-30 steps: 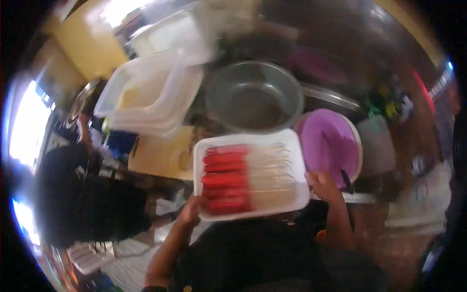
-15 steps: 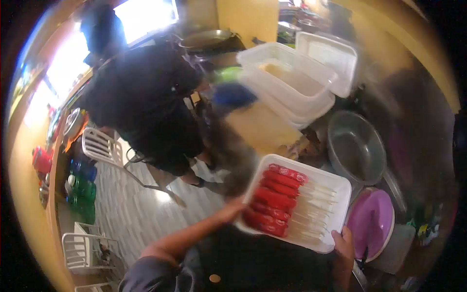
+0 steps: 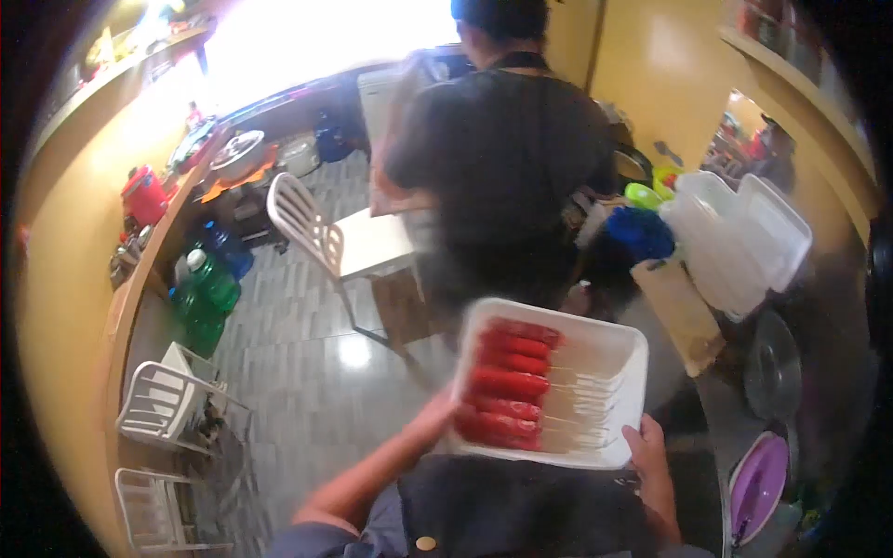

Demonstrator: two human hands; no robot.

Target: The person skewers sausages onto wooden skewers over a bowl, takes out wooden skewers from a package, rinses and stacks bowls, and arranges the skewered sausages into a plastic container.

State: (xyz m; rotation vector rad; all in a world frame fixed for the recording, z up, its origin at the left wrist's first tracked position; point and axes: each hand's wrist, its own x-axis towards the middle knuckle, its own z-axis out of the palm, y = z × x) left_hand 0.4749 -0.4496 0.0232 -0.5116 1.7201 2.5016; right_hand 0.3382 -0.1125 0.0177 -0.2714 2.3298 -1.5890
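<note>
A white rectangular tray [image 3: 631, 367] is held in front of my body. My left hand [image 3: 443, 415] grips its left edge, the fingers partly hidden behind the rim and blurred. On the right side, my right hand [image 3: 646, 443] clasps the near corner with the thumb over the rim. Several red hotdogs on sticks [image 3: 507, 383] lie in a row inside, with their pale sticks [image 3: 586, 400] pointing right. Neither hand touches the hotdogs.
A person [image 3: 507, 158] in dark clothes stands ahead, back turned. A white chair [image 3: 358, 244] is left of them. At right, the counter holds clear plastic tubs [image 3: 721, 237], a cutting board [image 3: 679, 312], a grey basin [image 3: 774, 363] and a purple basin [image 3: 758, 488].
My view has swung left, so the counter things now sit further right. The tray stays in both my hands. The other person now stands more upright, nearer the middle of view.
</note>
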